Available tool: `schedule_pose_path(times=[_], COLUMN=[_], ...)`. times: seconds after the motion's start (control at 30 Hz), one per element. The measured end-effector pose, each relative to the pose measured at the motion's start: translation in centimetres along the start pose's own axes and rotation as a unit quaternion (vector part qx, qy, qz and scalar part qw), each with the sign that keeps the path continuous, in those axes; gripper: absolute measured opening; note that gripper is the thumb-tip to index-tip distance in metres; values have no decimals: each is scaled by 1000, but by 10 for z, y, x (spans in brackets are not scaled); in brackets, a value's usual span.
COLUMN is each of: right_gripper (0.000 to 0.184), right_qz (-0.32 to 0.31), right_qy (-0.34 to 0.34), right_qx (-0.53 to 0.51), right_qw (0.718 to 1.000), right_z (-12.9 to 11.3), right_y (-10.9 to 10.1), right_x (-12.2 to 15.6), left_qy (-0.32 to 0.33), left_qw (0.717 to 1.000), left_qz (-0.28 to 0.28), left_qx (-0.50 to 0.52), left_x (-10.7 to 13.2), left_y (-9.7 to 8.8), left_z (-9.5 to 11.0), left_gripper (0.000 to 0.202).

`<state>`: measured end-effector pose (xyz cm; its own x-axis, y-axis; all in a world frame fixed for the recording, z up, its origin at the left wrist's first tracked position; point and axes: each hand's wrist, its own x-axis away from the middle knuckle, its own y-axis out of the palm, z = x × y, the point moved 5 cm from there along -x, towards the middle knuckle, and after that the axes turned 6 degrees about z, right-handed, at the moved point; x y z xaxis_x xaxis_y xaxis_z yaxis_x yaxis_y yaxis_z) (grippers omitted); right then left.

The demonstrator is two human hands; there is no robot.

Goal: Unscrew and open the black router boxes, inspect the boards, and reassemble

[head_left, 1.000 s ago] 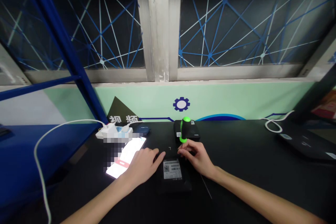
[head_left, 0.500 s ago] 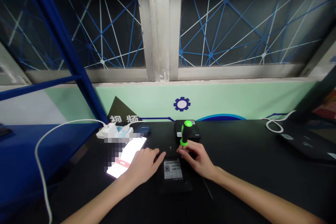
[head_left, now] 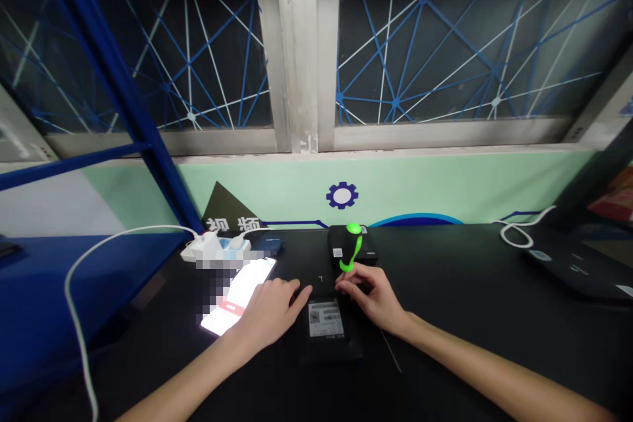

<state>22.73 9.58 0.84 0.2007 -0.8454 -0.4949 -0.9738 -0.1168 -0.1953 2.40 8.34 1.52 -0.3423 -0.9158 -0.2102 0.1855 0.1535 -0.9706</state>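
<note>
A screwdriver [head_left: 352, 247] with a black and bright green handle stands nearly upright. My right hand [head_left: 373, 293] pinches it just below the handle, and the shaft and tip are hidden by the fingers. Below my hands lies a flat black device [head_left: 329, 349] with a white printed label [head_left: 325, 320] on it. My left hand [head_left: 277, 306] rests palm down at the left of the device, thumb apart from the fingers, holding nothing. Partly under that hand and wrist lies a phone [head_left: 244, 287] with a bright lit screen.
A black box [head_left: 368, 247] sits behind the screwdriver. A white power strip [head_left: 217, 247] with plugs and a white cable [head_left: 74, 290] is at the back left. To the right are a dark flat case [head_left: 578, 270] and a looped white cord [head_left: 517, 237].
The screwdriver handle has turned in my right fingers: its green stripe has moved from the left side to the right. My left hand has stayed in place.
</note>
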Motion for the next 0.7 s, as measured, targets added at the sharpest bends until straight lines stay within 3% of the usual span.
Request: schedule_pose_path(times=[0.23,0.4,0.7], right_gripper=[21,20,25], right_qz=[-27,-4,36], right_qy=[-50,-59,25], right_qx=[30,52,-35], right_qw=[998,997,998], right_z=[-11,-12,4], right_y=[-1,-1,-3], right_x=[2,1,2], left_qy=[3,5,6], left_qw=[1000,1000,1000], left_qz=[4,6,4], left_qx=[-1,-2,-7], left_x=[1,1,0], left_y=[0,1,2], left_z=[0,-1,-1], left_gripper=[53,52,51])
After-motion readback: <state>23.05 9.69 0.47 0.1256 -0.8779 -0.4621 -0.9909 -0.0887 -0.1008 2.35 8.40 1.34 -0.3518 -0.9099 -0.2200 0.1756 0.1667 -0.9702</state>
